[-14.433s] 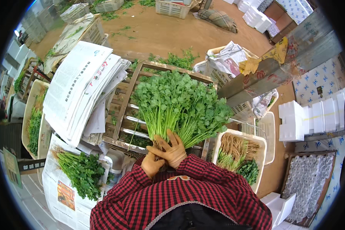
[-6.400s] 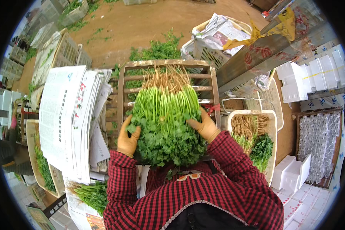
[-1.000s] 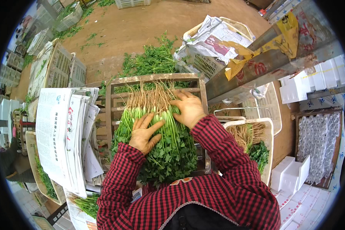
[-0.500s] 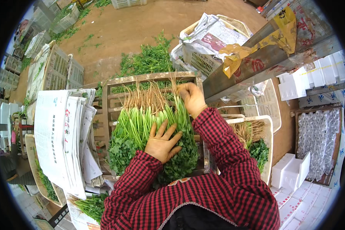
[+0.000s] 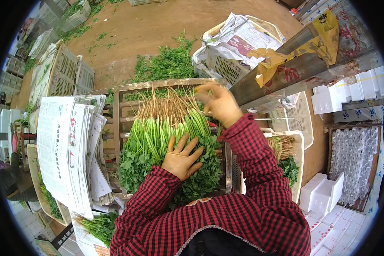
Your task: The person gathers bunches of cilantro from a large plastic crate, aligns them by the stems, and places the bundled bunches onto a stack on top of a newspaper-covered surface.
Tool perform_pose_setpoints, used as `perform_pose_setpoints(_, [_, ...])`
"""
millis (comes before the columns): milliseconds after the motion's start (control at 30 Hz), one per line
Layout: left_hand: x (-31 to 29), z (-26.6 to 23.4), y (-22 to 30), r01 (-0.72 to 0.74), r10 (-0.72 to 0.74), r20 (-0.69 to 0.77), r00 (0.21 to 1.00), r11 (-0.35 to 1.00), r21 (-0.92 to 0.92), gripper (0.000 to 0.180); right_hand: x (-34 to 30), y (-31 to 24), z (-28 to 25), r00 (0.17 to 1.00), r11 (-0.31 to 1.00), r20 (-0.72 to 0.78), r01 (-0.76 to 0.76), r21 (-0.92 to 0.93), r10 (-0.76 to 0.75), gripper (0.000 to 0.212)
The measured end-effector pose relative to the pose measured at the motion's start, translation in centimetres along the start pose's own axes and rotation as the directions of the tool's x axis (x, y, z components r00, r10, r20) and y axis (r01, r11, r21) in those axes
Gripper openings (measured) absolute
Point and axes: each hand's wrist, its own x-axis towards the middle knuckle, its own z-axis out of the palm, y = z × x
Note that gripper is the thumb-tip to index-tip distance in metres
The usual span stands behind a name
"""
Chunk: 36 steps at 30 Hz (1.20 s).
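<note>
A wide bundle of coriander-like greens (image 5: pixel 147 136) lies on a slatted metal rack (image 5: pixel 170 83), with its brown roots (image 5: pixel 166 104) pointing away from me and its leaves toward me. My left hand (image 5: pixel 182 158), gloved in yellowish tan, rests flat on the stems and leaves with its fingers spread. At the far right corner of the bundle, my right hand (image 5: pixel 221 104) is raised beside the roots. Its fingers are bent and a little blurred, apart from the thumb, and nothing shows between them.
Folded newspapers (image 5: pixel 68 149) are stacked at the left of the rack. A metal post (image 5: pixel 281 81) with torn yellow tape slants in at the right. A crate of rooted greens (image 5: pixel 297 158) stands right, and loose greens (image 5: pixel 168 64) lie on the floor beyond.
My right hand has come off the roots at the bundle's right end and shifted slightly right, its fingers loosened. My left hand stays on the greens.
</note>
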Motion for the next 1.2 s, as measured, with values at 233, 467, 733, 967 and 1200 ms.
perform_pose_setpoints(233, [0.1, 0.0, 0.0, 0.005, -0.005, 0.006, 1.000, 1.000, 0.031, 0.053, 0.8, 4.8, 1.9, 0.977, 0.557, 0.126, 0.009, -0.831, 0.173, 0.047])
perform_pose_setpoints(467, [0.2, -0.1, 0.2, -0.010, 0.009, -0.029, 1.000, 1.000, -0.016, 0.053, -2.6, 6.5, -0.4, 0.971, 0.921, -0.079, -0.241, -0.307, 0.227, 0.024])
perform_pose_setpoints(733, [0.2, -0.7, 0.4, 0.011, -0.011, 0.017, 1.000, 1.000, 0.010, 0.054, -1.9, 7.0, 2.0, 0.987, 0.492, -0.082, -0.141, -0.859, 0.139, 0.053])
perform_pose_setpoints(967, [-0.1, -1.9, 0.1, 0.047, -0.092, -0.158, 0.983, 0.962, -0.269, 0.046, -4.3, 7.3, -0.3, 0.927, 0.918, -0.072, -0.375, -0.127, 0.368, 0.035])
perform_pose_setpoints(1200, [6.2, -1.6, -0.6, 0.063, -0.106, -0.177, 0.978, 0.970, -0.233, 0.054, -7.6, 5.4, -0.9, 0.886, 0.872, 0.082, -0.426, -0.240, 0.456, 0.027])
